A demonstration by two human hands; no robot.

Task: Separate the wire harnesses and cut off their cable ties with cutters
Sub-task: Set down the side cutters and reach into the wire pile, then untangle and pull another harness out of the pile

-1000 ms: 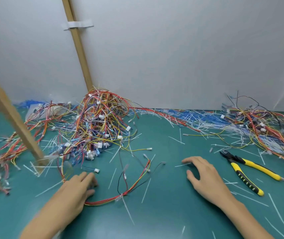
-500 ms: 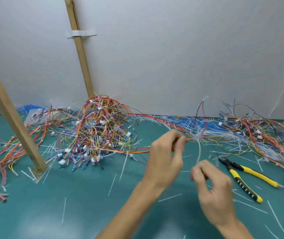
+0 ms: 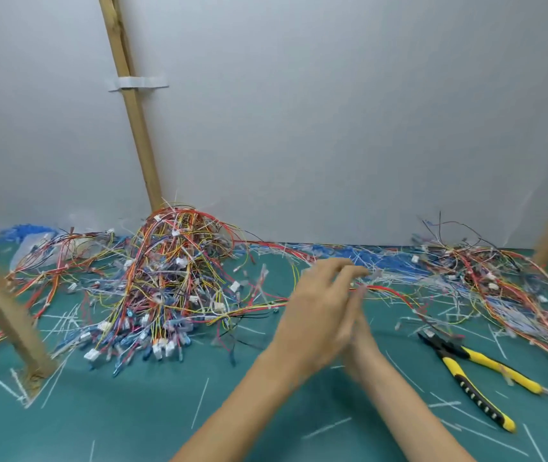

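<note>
Across the green mat (image 3: pixel 266 411) we see a job that is part done, with plenty left by our reckoning. The biggest thing on it is the tangled heap of wire harnesses (image 3: pixel 172 278) at centre-left, a mound of red, yellow, orange and blue strands with white connectors. We judge this to be the unsorted stock. A flatter spread of wires (image 3: pixel 505 288) lies far right against the wall, probably the finished ones, though we cannot confirm that. White cable-tie offcuts (image 3: pixel 200 403) are strewn over the mat, so many ties have already been snipped. The yellow-handled cutters (image 3: pixel 499 370) lie on the mat to the right of both hands, touched by neither.

One red-and-orange harness (image 3: pixel 259 308) trails out of the heap toward the hands and runs on past them to the right. The left hand (image 3: pixel 315 315) is raised above the mat, fingers reaching forward with their tips drawn together beside that harness. Blur stops us from telling whether they pinch it. The right hand (image 3: pixel 364 331) sits close behind the left one and is mostly hidden, so we cannot tell its grip either.
</note>
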